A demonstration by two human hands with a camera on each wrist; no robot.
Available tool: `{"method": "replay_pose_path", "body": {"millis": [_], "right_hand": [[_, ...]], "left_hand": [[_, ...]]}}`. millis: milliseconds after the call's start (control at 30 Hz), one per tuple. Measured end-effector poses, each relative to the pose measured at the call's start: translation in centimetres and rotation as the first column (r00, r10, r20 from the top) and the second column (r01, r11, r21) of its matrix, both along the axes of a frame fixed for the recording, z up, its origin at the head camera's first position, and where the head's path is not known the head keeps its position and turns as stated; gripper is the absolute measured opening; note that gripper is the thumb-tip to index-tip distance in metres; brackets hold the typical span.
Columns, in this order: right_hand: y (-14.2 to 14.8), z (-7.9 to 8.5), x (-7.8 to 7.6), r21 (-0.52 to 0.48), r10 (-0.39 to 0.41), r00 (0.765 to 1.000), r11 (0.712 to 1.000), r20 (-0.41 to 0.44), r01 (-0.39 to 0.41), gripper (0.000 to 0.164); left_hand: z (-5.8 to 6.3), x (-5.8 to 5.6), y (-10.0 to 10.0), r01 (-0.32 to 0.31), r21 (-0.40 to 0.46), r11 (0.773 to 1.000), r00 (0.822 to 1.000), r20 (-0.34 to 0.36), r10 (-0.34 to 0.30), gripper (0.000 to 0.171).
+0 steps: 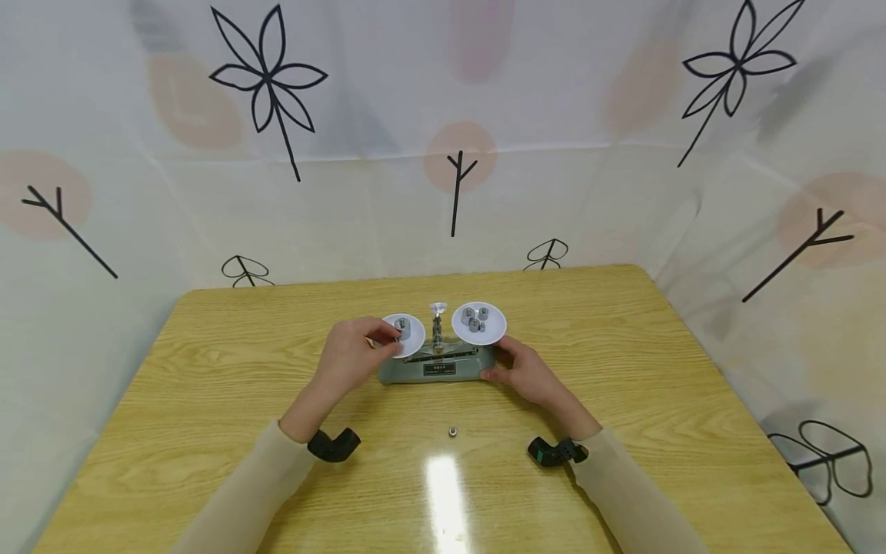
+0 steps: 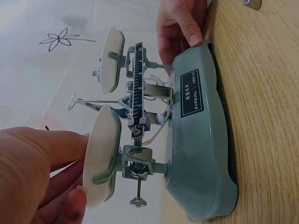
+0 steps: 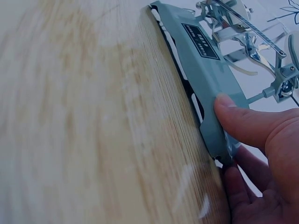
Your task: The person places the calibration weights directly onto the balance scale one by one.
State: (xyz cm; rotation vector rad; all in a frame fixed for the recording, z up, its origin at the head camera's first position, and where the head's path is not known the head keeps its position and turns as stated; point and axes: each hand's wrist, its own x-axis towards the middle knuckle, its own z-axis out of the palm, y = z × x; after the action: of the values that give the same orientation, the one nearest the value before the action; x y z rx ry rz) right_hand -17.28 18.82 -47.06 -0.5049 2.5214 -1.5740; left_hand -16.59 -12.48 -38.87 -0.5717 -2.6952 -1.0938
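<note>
A grey-green pan balance (image 1: 438,371) with two white pans stands on the table. Over its left pan (image 1: 414,343), the thumb and fingertips of my left hand (image 1: 351,355) pinch what looks like a small metal weight, mostly hidden, beside a larger metal weight (image 1: 403,326). My right hand (image 1: 527,373) grips the right end of the base, thumb on the front in the right wrist view and fingers behind. Several metal weights sit on the right pan (image 1: 494,332), which stands higher than the left one. The left wrist view shows the beam (image 2: 138,88) with its scale marks.
A small loose metal weight (image 1: 453,432) stands on the wooden table (image 1: 228,400) in front of the balance. Patterned white cloth (image 1: 374,208) hangs behind the table and along both sides.
</note>
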Motion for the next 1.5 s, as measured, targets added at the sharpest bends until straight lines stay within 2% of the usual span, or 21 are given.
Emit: {"method": "replay_pose_path", "body": {"millis": [433,767,1167,1500], "right_hand": [[-0.1,0.1,0.0,0.01,-0.013,1.0,1.0,0.014,0.013,0.068],[0.0,0.1,0.0,0.021,-0.019,1.0,1.0,0.01,0.019,0.068],[0.1,0.1,0.1,0.011,-0.001,1.0,1.0,-0.015,0.001,0.067],[0.0,0.3,0.2,0.014,-0.001,1.0,1.0,-0.022,0.001,0.066]], "left_hand": [[0.0,-0.2,-0.3,-0.009,0.0,1.0,1.0,-0.01,0.009,0.011],[0.1,-0.3,-0.7,0.002,0.038,0.999,1.0,-0.022,-0.001,0.007],[0.3,0.0,-1.0,0.066,0.19,0.98,0.998,0.0,-0.067,0.008],[0.6,0.9,-1.0,0.101,0.246,0.964,0.99,0.076,-0.123,0.009]]}}
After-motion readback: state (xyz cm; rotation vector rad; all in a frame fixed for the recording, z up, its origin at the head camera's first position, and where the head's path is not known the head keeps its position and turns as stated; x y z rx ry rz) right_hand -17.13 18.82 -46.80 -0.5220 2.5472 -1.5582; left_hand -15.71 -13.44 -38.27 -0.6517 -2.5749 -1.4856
